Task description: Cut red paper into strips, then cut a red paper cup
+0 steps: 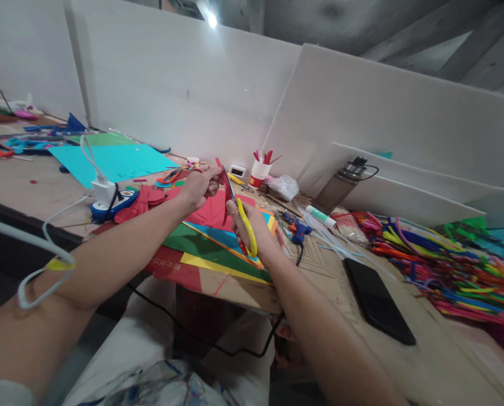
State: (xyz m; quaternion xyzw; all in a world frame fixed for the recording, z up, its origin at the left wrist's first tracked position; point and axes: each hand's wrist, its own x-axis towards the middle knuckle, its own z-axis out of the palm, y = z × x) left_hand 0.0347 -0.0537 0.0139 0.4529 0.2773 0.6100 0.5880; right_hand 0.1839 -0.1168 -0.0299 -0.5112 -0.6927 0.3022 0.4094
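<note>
My left hand (201,186) pinches a narrow piece of red paper (225,186) above the table. In my right hand (249,221) are yellow-handled scissors (248,228), fingers wrapped round the handles. The blades point up and away, lying against the red paper; whether they are cutting it I cannot tell. Below both hands, a red sheet (205,213) lies on top of a stack of coloured sheets, with a green sheet (209,252) and some yellow and blue showing at the edges.
At the back stand a paper cup (259,173) of red sticks, a small white clock (237,171) and a bottle (338,183). A glue gun (299,231), a black phone (378,299) and pipe cleaners (459,270) lie right. Left are a power strip (114,206) and cyan sheet (116,160).
</note>
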